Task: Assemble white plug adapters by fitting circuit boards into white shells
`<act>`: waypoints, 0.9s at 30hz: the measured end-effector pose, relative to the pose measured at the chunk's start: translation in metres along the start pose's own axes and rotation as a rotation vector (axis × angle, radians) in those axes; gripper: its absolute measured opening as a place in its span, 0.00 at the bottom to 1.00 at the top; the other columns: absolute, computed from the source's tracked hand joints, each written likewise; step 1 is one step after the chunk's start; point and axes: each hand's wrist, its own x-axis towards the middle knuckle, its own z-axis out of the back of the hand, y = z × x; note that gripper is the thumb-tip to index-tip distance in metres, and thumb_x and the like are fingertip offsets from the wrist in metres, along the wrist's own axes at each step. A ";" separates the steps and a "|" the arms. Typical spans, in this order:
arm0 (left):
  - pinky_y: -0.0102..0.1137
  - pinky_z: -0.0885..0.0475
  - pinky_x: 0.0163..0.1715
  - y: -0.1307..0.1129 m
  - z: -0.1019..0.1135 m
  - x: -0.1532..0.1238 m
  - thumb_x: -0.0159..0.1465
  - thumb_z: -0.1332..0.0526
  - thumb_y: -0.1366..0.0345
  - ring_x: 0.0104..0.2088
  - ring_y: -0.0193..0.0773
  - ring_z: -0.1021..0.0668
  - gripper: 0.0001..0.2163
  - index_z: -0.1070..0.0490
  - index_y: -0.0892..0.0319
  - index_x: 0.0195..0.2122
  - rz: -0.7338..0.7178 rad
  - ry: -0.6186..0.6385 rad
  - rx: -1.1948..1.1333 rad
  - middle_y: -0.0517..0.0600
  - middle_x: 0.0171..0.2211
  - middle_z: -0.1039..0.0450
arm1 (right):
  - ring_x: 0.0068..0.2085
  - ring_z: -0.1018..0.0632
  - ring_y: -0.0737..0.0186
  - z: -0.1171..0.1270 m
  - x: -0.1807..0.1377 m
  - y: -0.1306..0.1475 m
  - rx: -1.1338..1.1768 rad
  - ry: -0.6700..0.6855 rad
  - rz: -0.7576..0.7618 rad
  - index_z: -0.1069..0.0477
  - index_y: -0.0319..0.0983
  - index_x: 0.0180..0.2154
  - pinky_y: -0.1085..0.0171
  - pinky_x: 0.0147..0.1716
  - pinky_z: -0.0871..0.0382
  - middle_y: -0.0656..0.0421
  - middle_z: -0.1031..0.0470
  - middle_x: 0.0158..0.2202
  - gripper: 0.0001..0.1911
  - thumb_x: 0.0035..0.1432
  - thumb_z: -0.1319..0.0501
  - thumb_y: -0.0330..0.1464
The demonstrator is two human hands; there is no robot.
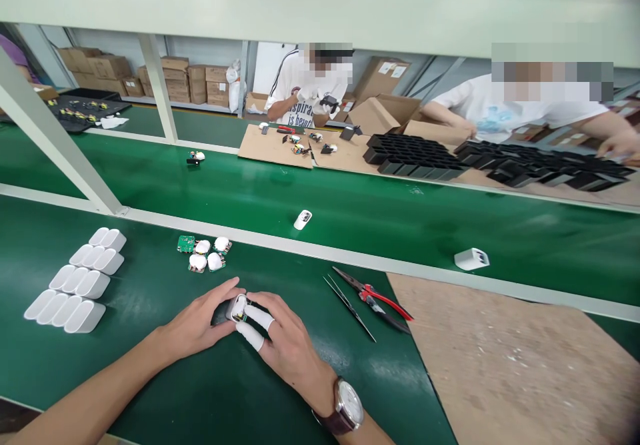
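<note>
Between my hands, over the green bench, is a small white plastic housing (pixel 233 307) with electronic parts showing at its open end. My left hand (pixel 203 318) is wrapped round the housing from the left. From the right, my right hand (pixel 287 342) grips the same piece near the open end; two of its fingers wear white finger cots. My fingers partly hide the piece, so how deep the parts sit inside cannot be made out. Beyond my hands lie several small circuit boards (pixel 187 244) with white tops. Rows of white housings (pixel 85 316) stand to the left.
Tweezers (pixel 350 308) and red-handled pliers (pixel 373 295) lie to the right, beside a cardboard sheet (pixel 520 358). White units (pixel 303 219) rest on the green belt (pixel 240 192) behind a pale rail. Two co-workers (pixel 310 92) sit opposite, near black cases (pixel 413 155). A slanted post (pixel 60 128) stands left.
</note>
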 end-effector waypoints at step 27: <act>0.42 0.26 0.59 -0.003 0.002 0.002 0.69 0.34 0.65 0.56 0.41 0.19 0.37 0.55 0.42 0.73 0.113 0.044 -0.182 0.45 0.54 0.19 | 0.49 0.28 0.49 -0.007 0.008 0.004 -0.076 0.224 0.069 0.29 0.39 0.55 0.49 0.46 0.23 0.48 0.27 0.49 0.14 0.72 0.44 0.25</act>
